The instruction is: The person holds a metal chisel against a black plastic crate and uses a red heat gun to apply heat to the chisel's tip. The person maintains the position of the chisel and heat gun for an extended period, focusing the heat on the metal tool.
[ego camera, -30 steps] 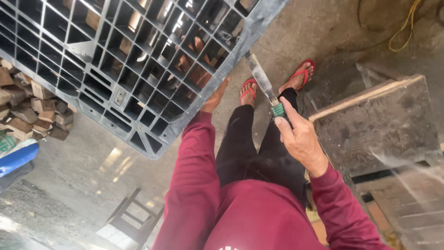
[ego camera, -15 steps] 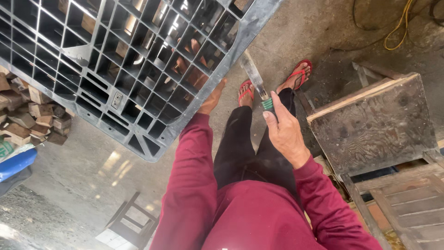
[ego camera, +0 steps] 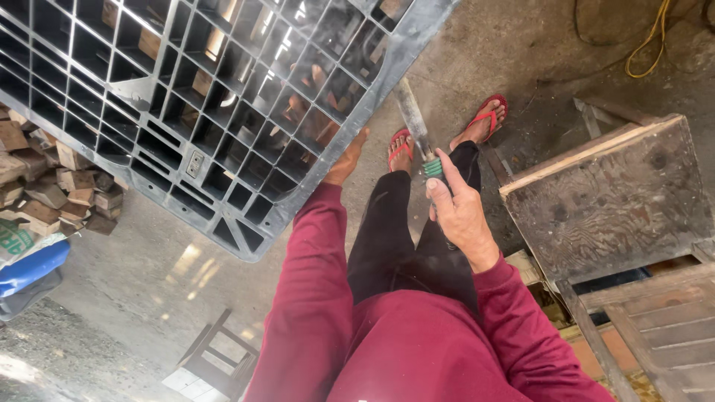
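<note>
I look down my red sleeves at my legs in black trousers and red flip-flops on a concrete floor. My left hand [ego camera: 348,158] grips the edge of a large grey plastic pallet [ego camera: 186,97], a grid of open cells held up at an angle. Most of that hand's fingers are hidden behind the pallet. My right hand [ego camera: 456,208] is closed around the green-wrapped handle of a long knife [ego camera: 413,119], whose flat blade points up toward the pallet's edge.
A worn wooden board table [ego camera: 611,197] stands to the right, with wooden slats [ego camera: 663,320] below it. Stacked wood blocks [ego camera: 52,179] and a blue sack [ego camera: 30,268] lie at left. A small wooden stool [ego camera: 212,361] sits near the bottom. A yellow cable [ego camera: 648,45] lies at top right.
My right hand with the knife has shifted left and slightly down in view, closer to the pallet's edge. The pallet stays held up by my left hand.
</note>
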